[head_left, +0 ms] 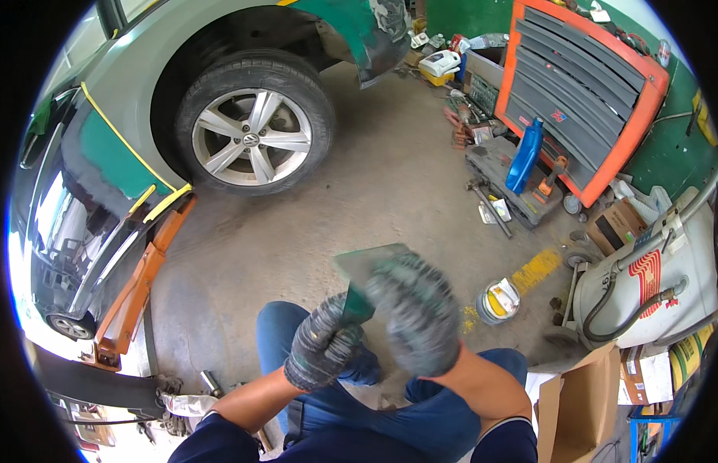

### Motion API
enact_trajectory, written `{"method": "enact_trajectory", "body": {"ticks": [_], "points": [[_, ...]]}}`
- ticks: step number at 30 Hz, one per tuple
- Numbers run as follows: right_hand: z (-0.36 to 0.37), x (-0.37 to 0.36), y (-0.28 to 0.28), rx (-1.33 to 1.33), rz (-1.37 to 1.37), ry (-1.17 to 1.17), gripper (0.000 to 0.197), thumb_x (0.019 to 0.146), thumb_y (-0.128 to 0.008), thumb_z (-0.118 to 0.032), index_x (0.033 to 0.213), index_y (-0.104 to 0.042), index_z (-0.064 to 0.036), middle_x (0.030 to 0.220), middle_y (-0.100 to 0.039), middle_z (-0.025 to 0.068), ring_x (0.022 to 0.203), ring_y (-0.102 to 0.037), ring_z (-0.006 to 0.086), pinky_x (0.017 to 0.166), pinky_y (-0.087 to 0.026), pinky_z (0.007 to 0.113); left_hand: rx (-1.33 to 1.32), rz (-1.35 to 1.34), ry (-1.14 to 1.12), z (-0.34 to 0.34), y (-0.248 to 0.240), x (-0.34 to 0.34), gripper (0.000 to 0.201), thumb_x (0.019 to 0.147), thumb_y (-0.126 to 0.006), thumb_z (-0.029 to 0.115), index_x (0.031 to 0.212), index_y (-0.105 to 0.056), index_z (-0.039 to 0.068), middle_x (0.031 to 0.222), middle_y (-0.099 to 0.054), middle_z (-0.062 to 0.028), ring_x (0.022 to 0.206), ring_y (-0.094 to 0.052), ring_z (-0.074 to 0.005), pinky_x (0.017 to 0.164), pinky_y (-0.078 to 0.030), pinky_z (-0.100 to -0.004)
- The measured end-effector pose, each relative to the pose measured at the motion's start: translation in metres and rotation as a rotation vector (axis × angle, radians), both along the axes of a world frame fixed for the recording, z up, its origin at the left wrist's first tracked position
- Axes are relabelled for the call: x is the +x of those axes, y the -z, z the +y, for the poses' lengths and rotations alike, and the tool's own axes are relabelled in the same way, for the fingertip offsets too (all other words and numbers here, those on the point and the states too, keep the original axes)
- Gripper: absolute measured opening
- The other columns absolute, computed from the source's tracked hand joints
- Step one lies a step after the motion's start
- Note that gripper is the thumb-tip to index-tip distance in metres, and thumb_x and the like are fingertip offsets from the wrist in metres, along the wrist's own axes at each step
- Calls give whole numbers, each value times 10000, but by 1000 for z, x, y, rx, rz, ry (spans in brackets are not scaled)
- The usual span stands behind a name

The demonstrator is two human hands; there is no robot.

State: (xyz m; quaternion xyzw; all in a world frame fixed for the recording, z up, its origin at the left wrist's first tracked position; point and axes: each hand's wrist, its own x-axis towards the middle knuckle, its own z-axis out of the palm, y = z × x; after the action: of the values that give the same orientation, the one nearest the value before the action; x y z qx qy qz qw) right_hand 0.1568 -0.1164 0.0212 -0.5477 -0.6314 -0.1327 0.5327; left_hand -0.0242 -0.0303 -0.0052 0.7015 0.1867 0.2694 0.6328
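My left hand (pixel 326 342), in a dark grey knit glove, is closed around the green handle of a putty knife (pixel 359 302). The knife's wide flat blade (pixel 365 261) points up and away from me, above my knees. Against the blade's right side is my right hand (pixel 415 312), in the same kind of glove. Motion smears its fingers, so I cannot make out whether it holds anything. Ahead to the left stands a car with its wheel (pixel 255 131) near the floor and a sanded green patch (pixel 120 154) on its body.
An orange lift arm (pixel 139 289) reaches under the car at left. A small tin (pixel 498 301) stands on the floor at right. Beyond are a blue bottle (pixel 526 156), an orange tool cabinet (pixel 583 85) and a white tank (pixel 652 270). An open cardboard box (pixel 579 413) is at lower right.
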Motion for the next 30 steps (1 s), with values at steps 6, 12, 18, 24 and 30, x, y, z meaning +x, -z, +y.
{"method": "enact_trajectory", "body": {"ticks": [6,12,18,24,30], "points": [[5,-20,28,38,-95,-43,436,774,-628,-91,1200,-665,-178,1224,-629,52,1130,-600,267,1010,-464,478,131,-86,2,8,-6,9,381,956,-527,-11,1333,-517,45,1185,-611,-52,1028,-595,-168,872,-486,-296],[-2,24,9,-94,573,-113,252,916,-592,-131,1155,-642,-69,1071,-672,69,969,-651,184,869,-528,337,-92,-72,-165,13,-8,0,141,939,-545,17,1074,-585,22,737,-604,-60,555,-563,-127,508,-478,-268],[6,1,14,59,1233,-448,211,940,-598,-84,1148,-611,-45,1061,-642,77,926,-632,161,815,-528,292,-419,197,-165,1,-5,6,89,920,-594,80,998,-598,38,686,-592,-29,557,-564,-117,499,-457,-260],[7,22,8,-359,636,-368,134,910,-577,-14,1008,-668,-12,1111,-671,116,1004,-635,191,901,-509,327,-348,27,-224,11,9,0,116,915,-603,73,1025,-578,47,728,-594,-38,546,-538,-113,485,-439,-259],[18,39,29,-119,1317,-282,197,930,-537,-60,1107,-617,-27,1013,-656,44,880,-627,155,820,-525,302,-236,-120,-168,10,12,11,312,958,-592,124,1240,-491,38,876,-673,-135,706,-645,-191,632,-536,-298]]}}
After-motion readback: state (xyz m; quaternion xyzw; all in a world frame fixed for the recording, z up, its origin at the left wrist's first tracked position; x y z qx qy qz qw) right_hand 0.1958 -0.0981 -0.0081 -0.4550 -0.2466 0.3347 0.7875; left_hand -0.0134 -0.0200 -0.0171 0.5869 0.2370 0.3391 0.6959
